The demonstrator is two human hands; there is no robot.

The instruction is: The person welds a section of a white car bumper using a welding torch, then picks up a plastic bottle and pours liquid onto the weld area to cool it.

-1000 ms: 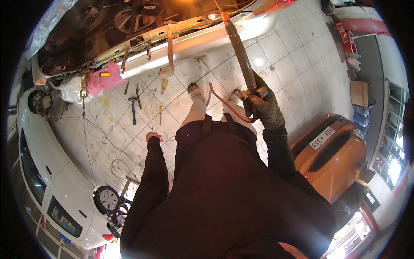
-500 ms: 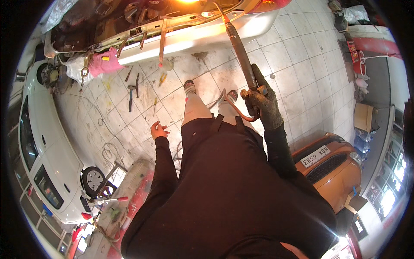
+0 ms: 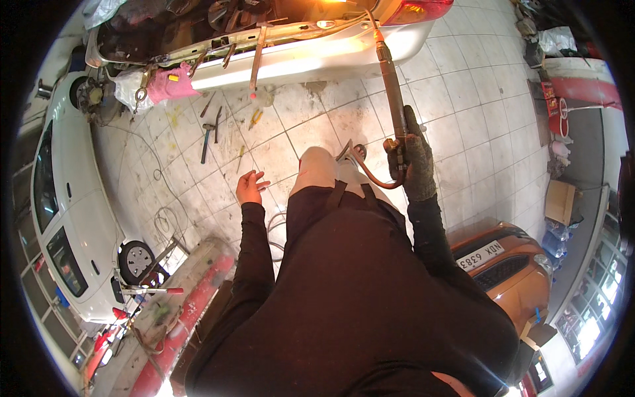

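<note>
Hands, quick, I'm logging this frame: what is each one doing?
Left hand: open, bare, holding nothing.
Right hand: gloved, closed on the torch.

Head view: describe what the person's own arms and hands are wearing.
Both arms are in long, dark brown sleeves that reach the wrists. The right hand wears a thick, mottled dark-grey work glove covering all its fingers. The left hand is bare, with no glove, watch or ring visible.
</note>
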